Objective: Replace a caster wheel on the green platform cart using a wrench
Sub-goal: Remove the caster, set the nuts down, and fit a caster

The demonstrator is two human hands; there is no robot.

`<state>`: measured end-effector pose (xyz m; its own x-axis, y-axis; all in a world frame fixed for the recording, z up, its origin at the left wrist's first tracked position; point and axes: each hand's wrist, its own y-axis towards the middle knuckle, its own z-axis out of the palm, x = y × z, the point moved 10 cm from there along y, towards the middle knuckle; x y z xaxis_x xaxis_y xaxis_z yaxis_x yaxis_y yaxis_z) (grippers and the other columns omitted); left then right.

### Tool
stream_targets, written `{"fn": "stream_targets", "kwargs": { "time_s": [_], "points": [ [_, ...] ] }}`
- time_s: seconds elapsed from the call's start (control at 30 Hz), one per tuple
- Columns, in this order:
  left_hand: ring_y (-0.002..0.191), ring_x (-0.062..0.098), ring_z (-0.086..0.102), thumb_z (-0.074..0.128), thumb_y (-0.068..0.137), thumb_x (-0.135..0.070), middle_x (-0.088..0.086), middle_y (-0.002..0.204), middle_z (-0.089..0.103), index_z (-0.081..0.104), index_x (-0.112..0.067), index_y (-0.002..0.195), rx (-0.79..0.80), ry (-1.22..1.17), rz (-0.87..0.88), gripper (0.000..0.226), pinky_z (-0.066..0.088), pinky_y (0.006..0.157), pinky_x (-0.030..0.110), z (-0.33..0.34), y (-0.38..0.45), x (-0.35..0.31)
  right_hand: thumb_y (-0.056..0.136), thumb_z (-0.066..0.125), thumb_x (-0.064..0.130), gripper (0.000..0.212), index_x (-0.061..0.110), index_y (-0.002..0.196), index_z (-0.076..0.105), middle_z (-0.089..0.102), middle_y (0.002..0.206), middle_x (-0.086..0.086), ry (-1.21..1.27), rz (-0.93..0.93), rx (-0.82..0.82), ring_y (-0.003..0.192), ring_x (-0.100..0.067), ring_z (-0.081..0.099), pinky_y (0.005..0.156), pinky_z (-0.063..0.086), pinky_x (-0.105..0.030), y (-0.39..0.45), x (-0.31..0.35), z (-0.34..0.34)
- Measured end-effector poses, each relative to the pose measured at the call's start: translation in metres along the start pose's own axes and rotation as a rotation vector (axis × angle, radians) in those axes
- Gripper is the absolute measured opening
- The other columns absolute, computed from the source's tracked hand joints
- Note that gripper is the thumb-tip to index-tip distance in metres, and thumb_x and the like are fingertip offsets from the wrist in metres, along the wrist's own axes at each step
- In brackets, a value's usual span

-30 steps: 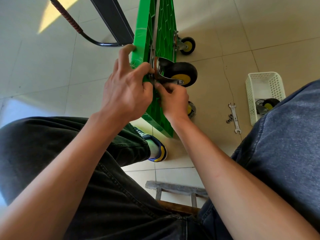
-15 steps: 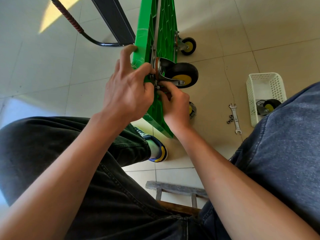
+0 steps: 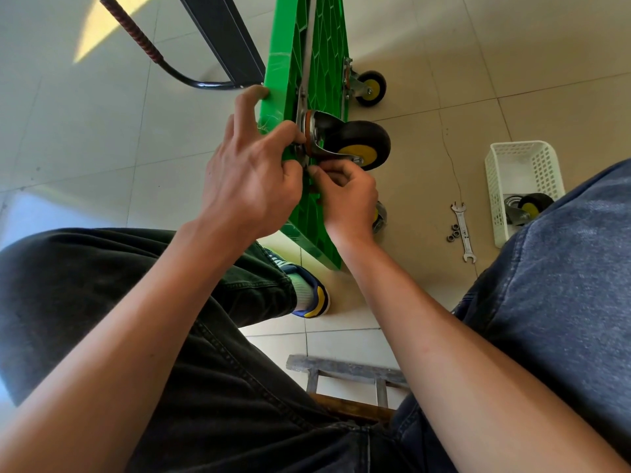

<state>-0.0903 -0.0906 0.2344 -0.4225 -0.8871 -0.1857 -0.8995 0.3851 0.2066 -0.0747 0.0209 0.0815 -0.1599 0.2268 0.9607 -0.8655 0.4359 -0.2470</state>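
The green platform cart (image 3: 327,46) stands on its edge on the tiled floor. A black caster wheel (image 3: 362,145) with a yellow hub sits against its underside by a metal plate. My left hand (image 3: 249,175) pinches that plate against the cart, with one finger stretched to the cart's edge. My right hand (image 3: 348,196) has its fingers curled at the plate's lower corner, pinching a small fastener that they mostly hide. The wrench (image 3: 462,230) lies on the floor to the right, with no hand on it.
A few loose nuts (image 3: 453,232) lie beside the wrench. A white basket (image 3: 522,165) holds another caster (image 3: 527,208). Two more casters (image 3: 370,87) (image 3: 379,216) are on the cart. The cart's black handle (image 3: 191,76) lies at the left. A stool (image 3: 345,373) is under me.
My right hand's fingers have shifted slightly at the plate's lower corner. My left hand keeps its hold and the cart has not moved.
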Motion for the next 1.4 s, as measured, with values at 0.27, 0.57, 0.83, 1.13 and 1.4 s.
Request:
{"fn": "stream_targets", "kwargs": {
  "time_s": [0.27,0.57,0.83,1.13,1.4],
  "points": [
    [0.119,0.03,0.052,0.035,0.082,-0.03,0.01,0.153,0.03,0.065,-0.017,0.109,0.004,-0.007,-0.001,0.042,0.045,0.071,0.036,0.001,-0.001,0.0,0.092,0.073,0.015,0.006,0.01,0.09,0.075,0.076,0.083,-0.007,-0.002,0.071,0.055,0.075,-0.017,0.072,0.073,0.059,-0.036,0.0,-0.009,0.002],
    [0.118,0.03,0.053,0.032,0.081,-0.032,0.009,0.154,0.03,0.065,-0.017,0.107,-0.005,-0.011,-0.006,0.044,0.041,0.07,0.034,0.0,-0.001,0.001,0.094,0.072,0.036,0.029,0.01,0.079,0.073,0.069,0.071,-0.003,0.054,0.289,0.128,0.062,-0.015,0.063,0.061,0.051,-0.032,-0.004,-0.021,0.014],
    [0.119,0.032,0.052,0.037,0.083,-0.028,0.011,0.154,0.03,0.064,-0.017,0.109,0.005,-0.013,-0.001,0.04,0.044,0.07,0.036,0.002,0.0,0.001,0.092,0.074,0.028,0.021,0.008,0.087,0.076,0.075,0.081,-0.009,-0.048,0.162,0.063,0.081,-0.029,0.072,0.079,0.058,-0.052,0.001,-0.014,0.008],
    [0.12,0.033,0.052,0.036,0.082,-0.031,0.009,0.155,0.027,0.063,-0.019,0.112,0.023,-0.016,-0.002,0.042,0.047,0.074,0.037,0.002,0.0,0.002,0.093,0.069,0.025,0.009,0.017,0.092,0.073,0.074,0.085,-0.006,-0.112,0.056,0.023,0.081,-0.028,0.072,0.075,0.058,-0.055,-0.003,-0.012,0.001],
    [0.132,0.028,0.046,0.044,0.087,-0.036,0.005,0.158,0.031,0.064,-0.027,0.126,0.035,-0.084,-0.044,0.045,0.045,0.09,0.038,0.0,-0.002,0.009,0.093,0.07,0.021,0.004,0.018,0.094,0.073,0.073,0.08,0.0,-0.153,0.032,-0.019,0.079,-0.024,0.071,0.076,0.059,-0.052,-0.005,-0.001,-0.021]
  ]
}}
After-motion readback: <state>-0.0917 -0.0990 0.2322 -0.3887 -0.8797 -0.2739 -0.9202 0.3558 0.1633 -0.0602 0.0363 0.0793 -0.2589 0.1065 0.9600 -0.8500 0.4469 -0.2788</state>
